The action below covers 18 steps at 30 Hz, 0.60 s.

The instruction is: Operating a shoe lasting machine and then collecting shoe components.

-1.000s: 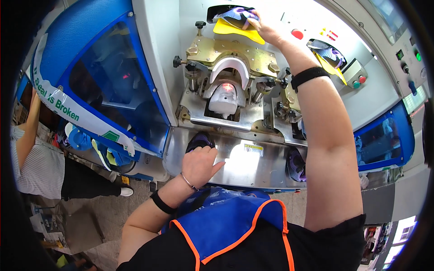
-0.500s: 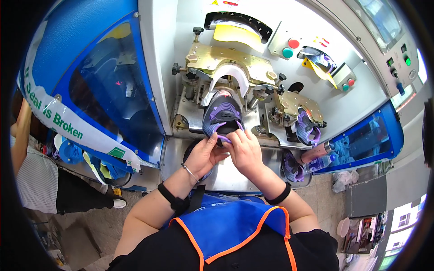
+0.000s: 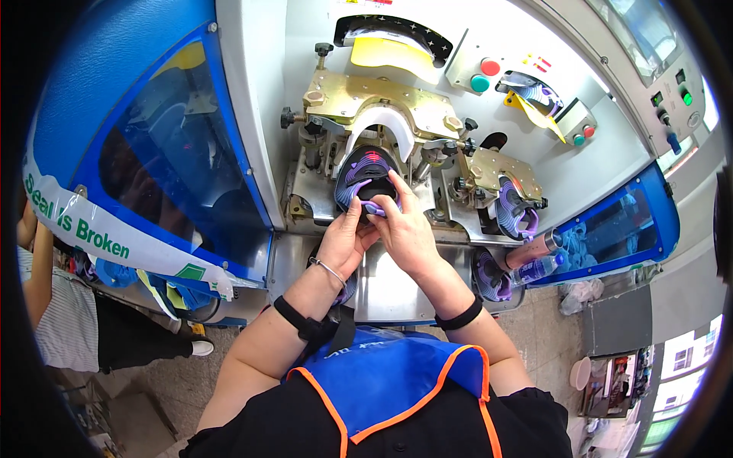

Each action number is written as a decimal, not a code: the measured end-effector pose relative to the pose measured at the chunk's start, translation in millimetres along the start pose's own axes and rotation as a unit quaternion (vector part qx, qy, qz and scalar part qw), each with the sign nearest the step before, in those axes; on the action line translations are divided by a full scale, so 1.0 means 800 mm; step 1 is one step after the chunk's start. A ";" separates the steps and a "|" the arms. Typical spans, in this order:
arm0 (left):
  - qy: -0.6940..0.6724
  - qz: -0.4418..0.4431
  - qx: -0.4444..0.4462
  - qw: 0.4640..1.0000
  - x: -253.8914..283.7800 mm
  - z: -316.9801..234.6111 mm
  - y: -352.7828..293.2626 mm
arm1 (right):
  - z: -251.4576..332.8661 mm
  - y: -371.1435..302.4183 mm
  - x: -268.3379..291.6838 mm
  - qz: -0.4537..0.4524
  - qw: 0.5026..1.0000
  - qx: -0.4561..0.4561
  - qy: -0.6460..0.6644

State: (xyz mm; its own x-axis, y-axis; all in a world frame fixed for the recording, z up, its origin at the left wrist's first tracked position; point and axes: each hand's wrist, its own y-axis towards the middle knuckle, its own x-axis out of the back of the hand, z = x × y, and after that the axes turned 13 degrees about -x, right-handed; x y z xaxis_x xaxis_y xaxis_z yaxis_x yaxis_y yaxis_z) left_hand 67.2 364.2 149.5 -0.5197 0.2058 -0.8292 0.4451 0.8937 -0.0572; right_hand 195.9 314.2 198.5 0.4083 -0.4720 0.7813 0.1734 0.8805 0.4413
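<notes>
Now the black-and-purple shoe [image 3: 357, 169] is held beyond the steel desk's far edge [image 3: 385, 233], toe toward the white curved pad [image 3: 382, 119], heel gripped by the fingers of left hand [image 3: 341, 243] and right hand [image 3: 409, 238]. Seating seems under way; an even, straight push is called for.

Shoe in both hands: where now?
Head view, centre: the shoe is just below the white curved pad, heel end in the left hand and right hand.
</notes>
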 end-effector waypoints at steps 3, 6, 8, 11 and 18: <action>0.006 -0.008 0.008 1.000 0.000 -0.001 -0.001 | 0.003 -0.001 0.001 0.003 1.000 -0.009 -0.006; 0.001 -0.020 0.016 1.000 -0.003 -0.001 -0.002 | 0.003 -0.001 0.001 -0.005 1.000 -0.007 -0.009; -0.003 -0.021 0.016 1.000 -0.003 -0.001 -0.004 | 0.005 -0.001 0.002 -0.007 1.000 -0.004 -0.012; -0.007 -0.027 0.014 1.000 -0.001 0.001 -0.004 | 0.004 0.000 0.001 -0.009 1.000 0.002 -0.014; -0.007 -0.046 -0.005 0.999 0.007 0.013 -0.004 | -0.003 -0.004 -0.002 0.004 1.000 0.004 -0.021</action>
State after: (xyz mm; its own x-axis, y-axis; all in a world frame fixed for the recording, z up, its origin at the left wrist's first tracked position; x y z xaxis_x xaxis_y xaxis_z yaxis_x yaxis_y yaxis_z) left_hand 70.0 358.6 139.2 -0.5470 0.1172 -0.8289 0.3891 0.9123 -0.1278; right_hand 197.1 312.2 194.6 0.3719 -0.4669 0.8023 0.1638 0.8837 0.4383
